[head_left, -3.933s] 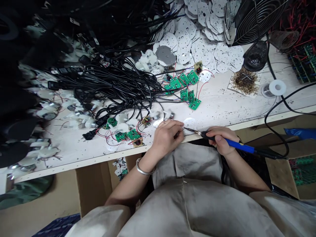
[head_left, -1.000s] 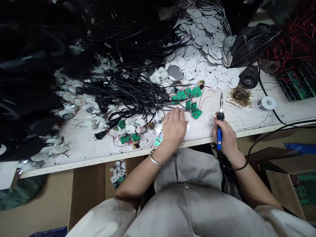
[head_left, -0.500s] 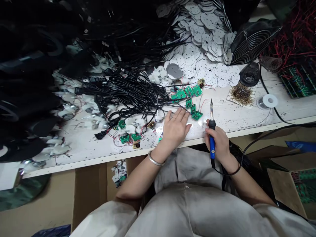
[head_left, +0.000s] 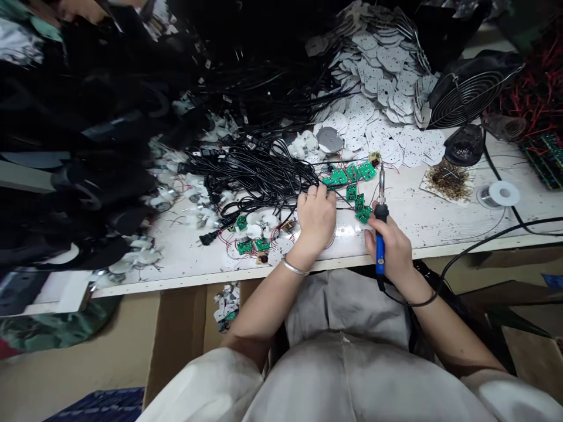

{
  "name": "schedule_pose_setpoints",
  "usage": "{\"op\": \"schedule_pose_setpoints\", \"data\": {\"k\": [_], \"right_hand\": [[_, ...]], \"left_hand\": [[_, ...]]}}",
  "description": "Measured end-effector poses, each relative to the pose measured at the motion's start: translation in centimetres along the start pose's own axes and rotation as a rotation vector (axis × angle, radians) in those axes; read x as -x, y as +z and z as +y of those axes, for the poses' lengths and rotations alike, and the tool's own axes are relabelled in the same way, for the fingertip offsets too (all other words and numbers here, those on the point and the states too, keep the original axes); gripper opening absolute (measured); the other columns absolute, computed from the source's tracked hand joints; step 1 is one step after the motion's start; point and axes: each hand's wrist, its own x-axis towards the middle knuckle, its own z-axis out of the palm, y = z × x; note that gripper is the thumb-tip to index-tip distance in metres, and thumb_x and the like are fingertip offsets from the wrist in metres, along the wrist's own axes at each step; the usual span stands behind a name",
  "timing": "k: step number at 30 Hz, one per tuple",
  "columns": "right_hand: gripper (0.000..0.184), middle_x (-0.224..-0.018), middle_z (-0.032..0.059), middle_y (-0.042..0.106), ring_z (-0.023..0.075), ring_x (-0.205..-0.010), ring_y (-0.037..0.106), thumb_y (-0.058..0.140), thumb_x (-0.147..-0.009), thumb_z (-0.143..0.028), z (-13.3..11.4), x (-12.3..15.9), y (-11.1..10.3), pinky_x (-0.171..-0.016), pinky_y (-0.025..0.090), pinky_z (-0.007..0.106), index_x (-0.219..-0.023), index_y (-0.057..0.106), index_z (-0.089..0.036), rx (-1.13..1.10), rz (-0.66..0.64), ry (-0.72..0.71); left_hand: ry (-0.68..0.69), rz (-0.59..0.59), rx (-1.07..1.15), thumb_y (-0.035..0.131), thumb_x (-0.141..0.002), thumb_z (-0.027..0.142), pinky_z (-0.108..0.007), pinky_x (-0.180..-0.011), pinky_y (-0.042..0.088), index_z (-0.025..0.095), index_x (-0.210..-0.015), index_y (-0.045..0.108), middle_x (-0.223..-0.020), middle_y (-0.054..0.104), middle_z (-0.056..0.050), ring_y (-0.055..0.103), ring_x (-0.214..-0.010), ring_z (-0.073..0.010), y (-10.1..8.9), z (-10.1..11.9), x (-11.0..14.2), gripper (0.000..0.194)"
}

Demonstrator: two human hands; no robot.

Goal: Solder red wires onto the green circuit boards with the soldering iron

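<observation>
My right hand [head_left: 393, 246] is wrapped round the blue handle of a soldering iron [head_left: 380, 225], held upright with its metal tip pointing away from me. My left hand [head_left: 315, 218] rests on the white bench [head_left: 444, 225] with its fingers curled over thin wires beside a cluster of small green circuit boards [head_left: 349, 179]. What the left fingers hold is hidden. A round white disc [head_left: 347, 231] lies between the two hands near the bench edge.
A tangle of black power cords [head_left: 255, 170] covers the bench's left and back. Behind lie a heap of white discs [head_left: 387, 64], a wire fan guard [head_left: 470, 88], brown solder debris [head_left: 448, 179] and a solder spool [head_left: 501, 193]. More green boards [head_left: 250, 237] sit at my left.
My left hand has slid forward and curled onto the wires by the green boards. My right hand has swung the iron from lying flat to upright and moved it close to the boards.
</observation>
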Motion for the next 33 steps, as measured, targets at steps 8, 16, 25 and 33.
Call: {"op": "schedule_pose_setpoints", "data": {"k": [8, 16, 25, 33], "right_hand": [[0.032, -0.119, 0.0142, 0.067, 0.025, -0.098, 0.068, 0.058, -0.097, -0.027, 1.1, -1.4, 1.1, -0.075, 0.055, 0.032, -0.127, 0.057, -0.017, 0.212, -0.155, -0.033], [0.028, -0.111, 0.0119, 0.068, 0.0258, -0.094, 0.067, 0.055, -0.098, -0.032, 1.6, -2.5, 2.0, -0.073, 0.052, 0.034, -0.123, 0.059, -0.018, 0.299, -0.181, -0.058], [0.03, -0.118, 0.0125, 0.07, 0.0256, -0.093, 0.072, 0.061, -0.095, -0.028, 1.1, -0.7, -0.2, -0.071, 0.056, 0.032, -0.123, 0.059, -0.019, 0.185, -0.012, 0.07], [0.029, -0.121, 0.012, 0.069, 0.0257, -0.099, 0.072, 0.056, -0.095, -0.021, 0.0, 2.6, -0.7, -0.072, 0.059, 0.033, -0.123, 0.056, -0.02, 0.016, -0.071, 0.056]], "left_hand": [[0.081, -0.016, 0.109, 0.052, -0.095, 0.024, -0.04, -0.09, 0.038, 0.017, -0.096, 0.065, -0.095, 0.069, -0.007, 0.06, -0.096, -0.023, -1.5, -1.7, 0.7, 0.016], [0.252, -0.21, 0.173, 0.045, -0.1, 0.025, -0.039, -0.091, 0.038, 0.019, -0.107, 0.067, -0.099, 0.071, -0.005, 0.064, -0.096, -0.0205, -1.9, -1.7, 1.7, 0.024], [0.423, -0.265, 0.213, 0.051, -0.098, 0.039, -0.038, -0.084, 0.047, 0.018, -0.114, 0.064, -0.098, 0.071, -0.007, 0.068, -0.094, -0.0222, -1.9, -1.5, 3.6, 0.029], [0.296, -0.231, 0.308, 0.046, -0.099, 0.029, -0.036, -0.087, 0.053, 0.019, -0.134, 0.052, -0.111, 0.072, -0.007, 0.069, -0.099, -0.0218, -0.3, 0.3, 2.4, 0.038]]}}
